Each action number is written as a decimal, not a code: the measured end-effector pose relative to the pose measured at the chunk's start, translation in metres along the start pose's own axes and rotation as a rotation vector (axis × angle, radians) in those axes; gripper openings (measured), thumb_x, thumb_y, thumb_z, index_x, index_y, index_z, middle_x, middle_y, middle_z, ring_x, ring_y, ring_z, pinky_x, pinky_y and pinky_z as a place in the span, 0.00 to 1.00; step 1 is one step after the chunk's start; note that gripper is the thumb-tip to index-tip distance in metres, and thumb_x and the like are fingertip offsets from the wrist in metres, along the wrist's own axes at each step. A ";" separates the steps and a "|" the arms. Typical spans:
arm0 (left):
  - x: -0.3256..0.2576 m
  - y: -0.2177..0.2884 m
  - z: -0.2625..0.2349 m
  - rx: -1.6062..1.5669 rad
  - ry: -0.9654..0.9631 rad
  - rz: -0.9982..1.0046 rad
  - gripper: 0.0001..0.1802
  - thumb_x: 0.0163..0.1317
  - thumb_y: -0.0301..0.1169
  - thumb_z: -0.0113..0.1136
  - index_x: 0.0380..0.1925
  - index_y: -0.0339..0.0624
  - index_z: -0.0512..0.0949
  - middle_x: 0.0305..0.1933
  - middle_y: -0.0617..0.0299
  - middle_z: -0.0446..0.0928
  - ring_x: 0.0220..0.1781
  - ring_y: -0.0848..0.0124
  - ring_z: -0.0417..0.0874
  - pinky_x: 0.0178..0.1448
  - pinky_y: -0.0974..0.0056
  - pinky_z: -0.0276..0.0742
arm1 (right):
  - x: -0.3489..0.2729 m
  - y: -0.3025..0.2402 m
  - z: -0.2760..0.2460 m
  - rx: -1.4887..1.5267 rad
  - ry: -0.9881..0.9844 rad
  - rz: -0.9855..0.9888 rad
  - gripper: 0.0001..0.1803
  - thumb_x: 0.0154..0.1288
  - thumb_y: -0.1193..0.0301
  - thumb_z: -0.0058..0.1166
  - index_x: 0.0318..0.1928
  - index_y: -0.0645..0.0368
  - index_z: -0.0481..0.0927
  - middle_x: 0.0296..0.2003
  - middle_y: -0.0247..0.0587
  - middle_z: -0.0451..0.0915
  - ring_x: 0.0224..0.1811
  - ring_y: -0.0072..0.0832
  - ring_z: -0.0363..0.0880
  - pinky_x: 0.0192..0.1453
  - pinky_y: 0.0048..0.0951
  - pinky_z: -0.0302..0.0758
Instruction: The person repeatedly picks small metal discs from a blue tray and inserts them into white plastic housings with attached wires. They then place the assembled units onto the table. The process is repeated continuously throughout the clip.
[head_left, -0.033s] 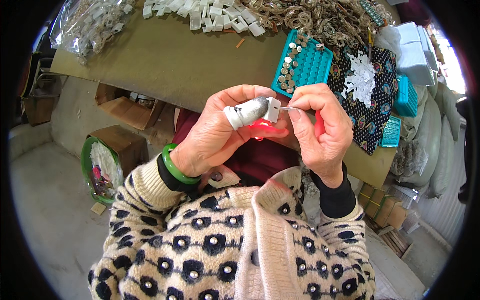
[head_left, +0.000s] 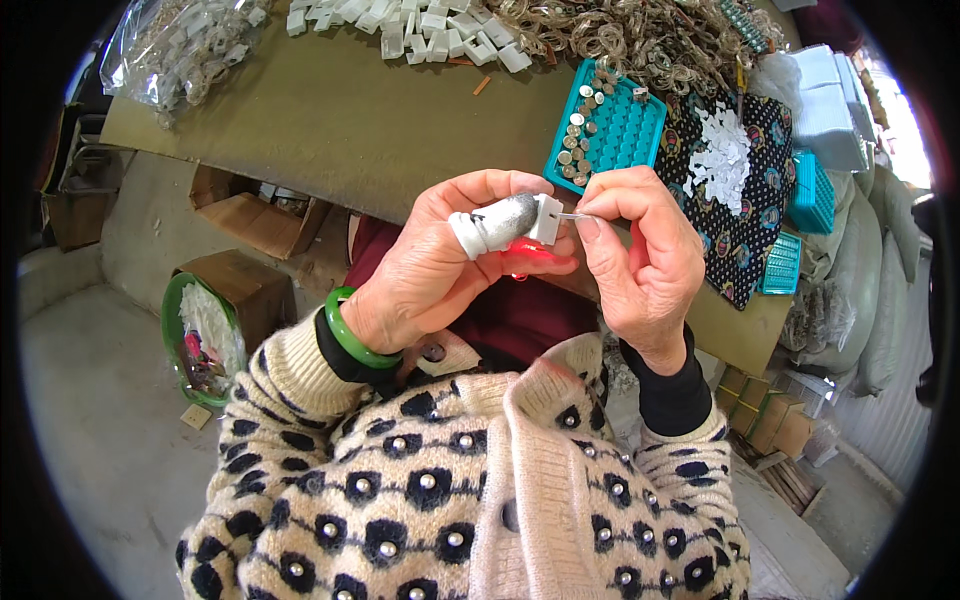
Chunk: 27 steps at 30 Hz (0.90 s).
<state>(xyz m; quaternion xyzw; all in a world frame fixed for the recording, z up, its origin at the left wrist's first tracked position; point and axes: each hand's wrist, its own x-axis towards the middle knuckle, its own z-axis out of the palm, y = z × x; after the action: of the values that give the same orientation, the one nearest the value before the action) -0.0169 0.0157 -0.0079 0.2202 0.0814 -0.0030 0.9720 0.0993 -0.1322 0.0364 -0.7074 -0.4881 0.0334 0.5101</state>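
My left hand (head_left: pixel 410 262) is closed on a small white plastic case (head_left: pixel 546 220) with a small dark slot in its face. A white finger cover, greyed at the tip, wraps one of its digits. Red light glows on the fingers under the case. My right hand (head_left: pixel 645 262) pinches a thin, pale, pin-like piece (head_left: pixel 574 216) between thumb and forefinger. That piece points left at the slotted face; whether its end is inside the slot I cannot tell. Both hands are in front of my chest, at the table's near edge.
On the table (head_left: pixel 330 110) lie a teal tray (head_left: pixel 625 135) with round metal discs, white plastic cases (head_left: pixel 430 30), coiled clear cords (head_left: pixel 620 40) and white flakes (head_left: pixel 722 160) on a patterned cloth (head_left: pixel 735 260). A green basket (head_left: pixel 172 325) and cardboard boxes (head_left: pixel 240 300) stand at left.
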 end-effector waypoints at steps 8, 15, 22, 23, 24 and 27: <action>-0.002 -0.005 -0.001 -0.030 0.029 0.065 0.15 0.65 0.32 0.64 0.49 0.38 0.78 0.47 0.59 0.81 0.49 0.69 0.84 0.59 0.56 0.82 | 0.001 -0.004 0.006 -0.026 -0.073 0.007 0.09 0.53 0.86 0.58 0.34 0.64 0.76 0.32 0.45 0.77 0.33 0.39 0.78 0.39 0.32 0.76; -0.005 0.000 0.008 0.050 0.086 0.086 0.12 0.64 0.31 0.65 0.45 0.40 0.78 0.44 0.62 0.82 0.46 0.70 0.84 0.56 0.58 0.82 | 0.000 -0.002 0.007 0.099 -0.046 0.080 0.09 0.53 0.87 0.56 0.34 0.63 0.75 0.32 0.45 0.77 0.33 0.39 0.79 0.38 0.32 0.76; -0.001 -0.004 0.008 0.159 0.121 0.107 0.11 0.64 0.29 0.65 0.44 0.40 0.79 0.42 0.63 0.82 0.45 0.71 0.84 0.55 0.60 0.82 | 0.002 0.000 0.009 -0.108 -0.063 -0.085 0.09 0.53 0.87 0.53 0.35 0.63 0.74 0.33 0.48 0.78 0.33 0.39 0.80 0.39 0.31 0.78; 0.001 -0.003 0.007 0.219 0.139 0.109 0.11 0.64 0.30 0.65 0.44 0.40 0.79 0.42 0.62 0.82 0.45 0.72 0.84 0.53 0.62 0.82 | 0.003 -0.001 0.009 -0.145 -0.056 -0.106 0.09 0.53 0.87 0.53 0.35 0.63 0.74 0.33 0.48 0.78 0.33 0.39 0.80 0.39 0.31 0.78; 0.002 -0.002 0.007 0.175 0.136 0.093 0.11 0.64 0.30 0.65 0.44 0.40 0.79 0.42 0.62 0.82 0.45 0.72 0.84 0.54 0.62 0.82 | 0.005 -0.001 0.009 -0.181 -0.049 -0.127 0.09 0.53 0.87 0.53 0.35 0.63 0.74 0.33 0.48 0.78 0.33 0.39 0.80 0.39 0.31 0.78; 0.007 0.002 0.011 0.073 0.081 0.085 0.11 0.67 0.32 0.61 0.47 0.40 0.78 0.44 0.57 0.82 0.45 0.67 0.85 0.55 0.57 0.83 | 0.021 0.008 -0.010 -0.019 -0.178 0.016 0.05 0.56 0.84 0.55 0.33 0.63 0.75 0.30 0.43 0.78 0.31 0.35 0.80 0.37 0.31 0.76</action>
<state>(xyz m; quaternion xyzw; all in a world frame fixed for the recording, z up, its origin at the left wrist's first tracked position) -0.0077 0.0129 0.0020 0.2587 0.1109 0.0440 0.9586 0.1209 -0.1237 0.0441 -0.7102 -0.5262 0.0957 0.4578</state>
